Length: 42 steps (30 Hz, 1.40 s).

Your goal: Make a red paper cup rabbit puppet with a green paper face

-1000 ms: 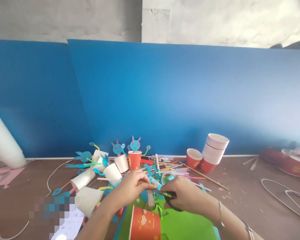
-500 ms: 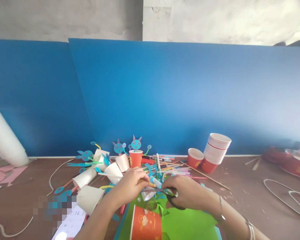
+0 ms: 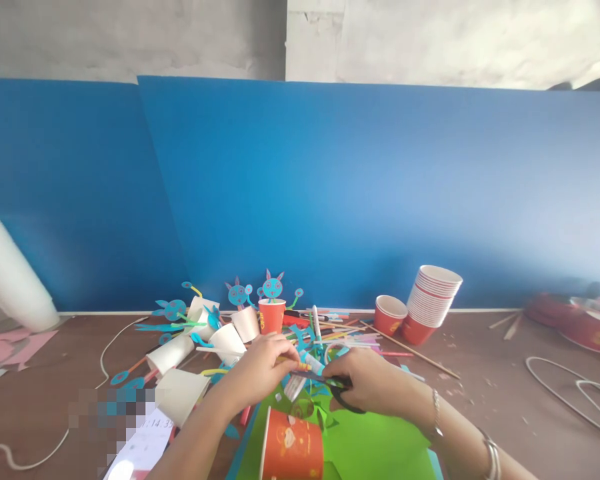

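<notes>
In my left hand a short yellow-orange straw is pinched, its end pointing right. My right hand grips black-handled scissors, whose blades point left, close beside the straw. Whether the blades touch the straw I cannot tell. A white and blue tube and a small white piece lie just around the blades. Below both hands, green paper is spread out with cut scraps on it. An orange-red paper cup lies on the green paper near me.
White paper cups with blue cut-outs crowd the left. Behind my hands stands a red cup with a blue animal figure. A cup stack, a wooden stick and a white cable are on the right. A blue partition closes the back.
My right hand has shifted slightly up and left with the scissors, and the blades now lie nearer the straw. My left hand has hardly moved.
</notes>
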### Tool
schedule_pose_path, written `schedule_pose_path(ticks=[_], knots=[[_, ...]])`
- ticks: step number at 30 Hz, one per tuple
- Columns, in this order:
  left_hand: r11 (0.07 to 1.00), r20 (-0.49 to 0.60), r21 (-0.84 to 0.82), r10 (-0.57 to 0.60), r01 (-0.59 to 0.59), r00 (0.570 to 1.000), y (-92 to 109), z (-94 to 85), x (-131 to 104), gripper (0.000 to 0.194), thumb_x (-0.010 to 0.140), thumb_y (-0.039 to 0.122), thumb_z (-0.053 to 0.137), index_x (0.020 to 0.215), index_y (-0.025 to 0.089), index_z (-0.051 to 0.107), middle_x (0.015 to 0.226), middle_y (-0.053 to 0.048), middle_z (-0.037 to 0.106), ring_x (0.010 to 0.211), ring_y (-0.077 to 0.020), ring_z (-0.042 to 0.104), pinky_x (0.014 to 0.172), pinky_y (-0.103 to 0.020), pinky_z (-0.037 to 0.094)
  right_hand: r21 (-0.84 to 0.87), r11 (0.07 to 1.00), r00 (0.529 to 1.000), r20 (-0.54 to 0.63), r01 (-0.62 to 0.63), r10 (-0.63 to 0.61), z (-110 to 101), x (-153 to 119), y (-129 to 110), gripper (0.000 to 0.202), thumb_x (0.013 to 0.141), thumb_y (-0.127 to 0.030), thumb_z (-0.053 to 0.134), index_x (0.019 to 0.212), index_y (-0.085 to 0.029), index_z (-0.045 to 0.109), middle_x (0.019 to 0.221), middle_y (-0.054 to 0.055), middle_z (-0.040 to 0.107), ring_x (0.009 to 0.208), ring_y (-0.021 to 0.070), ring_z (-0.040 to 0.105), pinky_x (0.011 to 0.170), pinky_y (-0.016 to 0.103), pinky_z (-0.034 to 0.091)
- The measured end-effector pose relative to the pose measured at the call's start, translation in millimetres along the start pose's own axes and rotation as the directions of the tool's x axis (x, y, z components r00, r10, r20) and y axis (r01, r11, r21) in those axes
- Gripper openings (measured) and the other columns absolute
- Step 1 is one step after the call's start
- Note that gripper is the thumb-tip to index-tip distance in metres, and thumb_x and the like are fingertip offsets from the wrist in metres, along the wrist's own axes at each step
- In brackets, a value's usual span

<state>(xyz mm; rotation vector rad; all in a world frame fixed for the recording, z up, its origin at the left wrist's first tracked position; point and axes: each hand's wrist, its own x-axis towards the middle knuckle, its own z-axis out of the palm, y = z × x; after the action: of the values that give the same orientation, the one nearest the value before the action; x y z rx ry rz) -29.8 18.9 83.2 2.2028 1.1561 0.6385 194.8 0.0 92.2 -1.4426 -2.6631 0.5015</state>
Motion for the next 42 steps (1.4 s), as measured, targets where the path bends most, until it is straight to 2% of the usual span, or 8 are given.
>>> schedule_pose_path(ticks=[13,22,25,28,31,34,37,42], knots=[[0.999,-0.022,-0.049,-0.023,0.022,0.999,-1.0,-0.4,0.2,0.019,0.085,0.033,0.054,0.075,0.022,0.066,0.080,0.000,0.063,0.087,-0.0195,0.056,0.075,-0.027,0.038,-0.088,0.996,0.999,-0.037,-0.020,0.017,2.1,2.2,-4.5,0.008,0.072,-0.025,0.061,0.069,-0.024,0.068,0.056,-0.002,0.058,0.051,0.0114,0.040,0.048,0.023,0.020],[0.979,-0.143,-0.191,-0.097,0.069,0.985,-7.8,1.4,4.0,0.012,0.079,0.024,0.055,0.076,0.019,0.065,0.086,-0.004,0.064,0.089,-0.0214,0.059,0.081,-0.029,0.042,-0.096,0.991,0.993,-0.080,-0.091,0.084,17.3,3.2,-0.7,0.008,0.068,-0.026,0.065,0.075,-0.025,0.070,0.060,-0.002,0.062,0.053,0.0122,0.046,0.048,0.025,0.018],[0.932,-0.196,-0.342,-0.197,0.121,0.961,-8.3,0.7,5.6,0.014,0.081,0.028,0.053,0.080,0.018,0.063,0.084,-0.004,0.066,0.084,-0.0213,0.061,0.076,-0.029,0.045,-0.001,0.987,0.981,-0.107,-0.163,0.161,17.5,2.7,9.8,0.015,0.066,-0.026,0.068,0.081,-0.025,0.070,0.065,-0.002,0.062,0.058,0.0136,0.048,0.051,0.025,0.023],[0.877,-0.258,-0.460,-0.280,0.137,0.925,-3.7,-1.0,5.7,0.018,0.081,0.032,0.053,0.084,0.017,0.062,0.084,-0.005,0.068,0.082,-0.0218,0.062,0.074,-0.029,0.046,0.297,0.929,0.937,-0.199,-0.221,0.286,18.5,11.1,16.2,0.019,0.068,-0.029,0.067,0.085,-0.021,0.066,0.064,-0.002,0.058,0.060,0.0150,0.049,0.054,0.025,0.031],[0.875,-0.333,-0.475,-0.280,0.096,0.900,7.1,-3.8,1.4,0.019,0.081,0.034,0.055,0.087,0.017,0.062,0.086,-0.005,0.068,0.082,-0.0212,0.062,0.074,-0.028,0.045,0.740,0.672,0.911,-0.300,0.034,0.284,21.3,28.1,3.7,0.034,0.070,-0.040,0.069,0.094,-0.018,0.058,0.068,-0.002,0.055,0.062,0.0150,0.050,0.058,0.026,0.039],[0.873,-0.348,-0.487,-0.225,0.030,0.910,19.8,-8.3,-6.1,0.018,0.083,0.036,0.056,0.086,0.019,0.062,0.085,-0.003,0.067,0.083,-0.0195,0.061,0.072,-0.026,0.045,0.859,0.430,0.887,-0.402,0.279,0.228,22.4,43.4,-21.9,0.043,0.066,-0.046,0.074,0.094,-0.020,0.054,0.073,-0.002,0.055,0.065,0.0147,0.052,0.060,0.026,0.041],[0.872,-0.307,-0.487,-0.221,0.046,0.926,27.0,-13.8,-12.3,0.019,0.081,0.038,0.059,0.080,0.019,0.061,0.078,-0.001,0.063,0.078,-0.0177,0.058,0.070,-0.025,0.042,0.792,0.468,0.849,-0.508,0.393,0.147,21.3,49.0,-39.2,0.042,0.066,-0.042,0.078,0.096,-0.021,0.056,0.083,0.001,0.059,0.073,0.0158,0.053,0.065,0.027,0.042],[0.780,-0.061,-0.603,-0.252,0.166,0.966,27.9,-21.2,-16.6,0.021,0.080,0.037,0.061,0.079,0.016,0.060,0.070,0.001,0.060,0.068,-0.0138,0.053,0.061,-0.023,0.037,0.632,0.630,0.783,-0.619,0.450,0.061,22.8,46.7,-35.4,0.038,0.069,-0.043,0.077,0.093,-0.022,0.058,0.083,0.000,0.060,0.070,0.0146,0.051,0.065,0.025,0.041]])
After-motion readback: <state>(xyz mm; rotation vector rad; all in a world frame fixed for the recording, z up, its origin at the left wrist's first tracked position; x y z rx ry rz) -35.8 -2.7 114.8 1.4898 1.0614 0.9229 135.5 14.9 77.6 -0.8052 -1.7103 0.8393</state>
